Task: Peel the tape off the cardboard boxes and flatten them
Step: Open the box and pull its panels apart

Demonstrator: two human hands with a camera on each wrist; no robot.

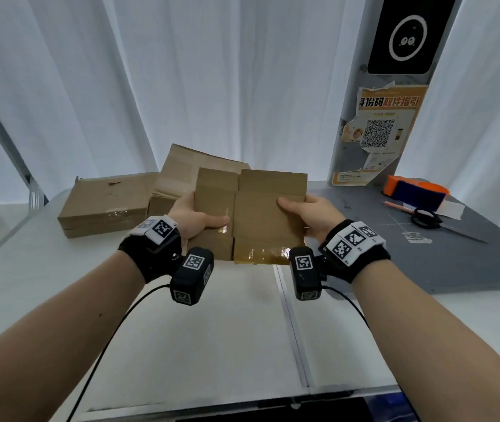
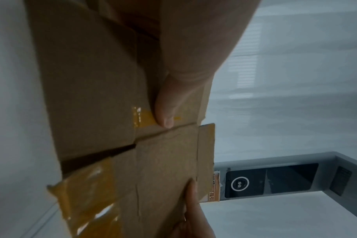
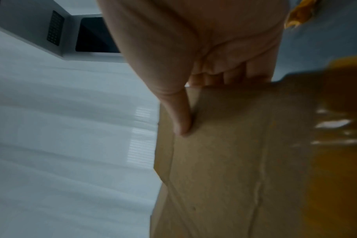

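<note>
I hold a flattened brown cardboard box (image 1: pixel 258 214) up above the white table, flaps spread out. My left hand (image 1: pixel 195 219) grips its left edge, thumb lying across the front beside a scrap of yellowish tape (image 2: pixel 142 116). My right hand (image 1: pixel 309 213) grips the right edge, thumb (image 3: pixel 182 116) on the front and fingers behind. A wide strip of glossy brown tape (image 1: pixel 261 252) remains stuck along the bottom right flap. That tape (image 2: pixel 86 191) looks wrinkled in the left wrist view.
Behind the held box lie a sealed flat cardboard box (image 1: pixel 105 205) and a stack of flattened cardboard (image 1: pixel 181 175). To the right, a grey cutting mat (image 1: pixel 425 254) carries black scissors (image 1: pixel 428 220), a pen (image 1: pixel 398 206) and an orange-and-blue block (image 1: pixel 416 190). A pillar with a poster (image 1: pixel 379 132) stands behind.
</note>
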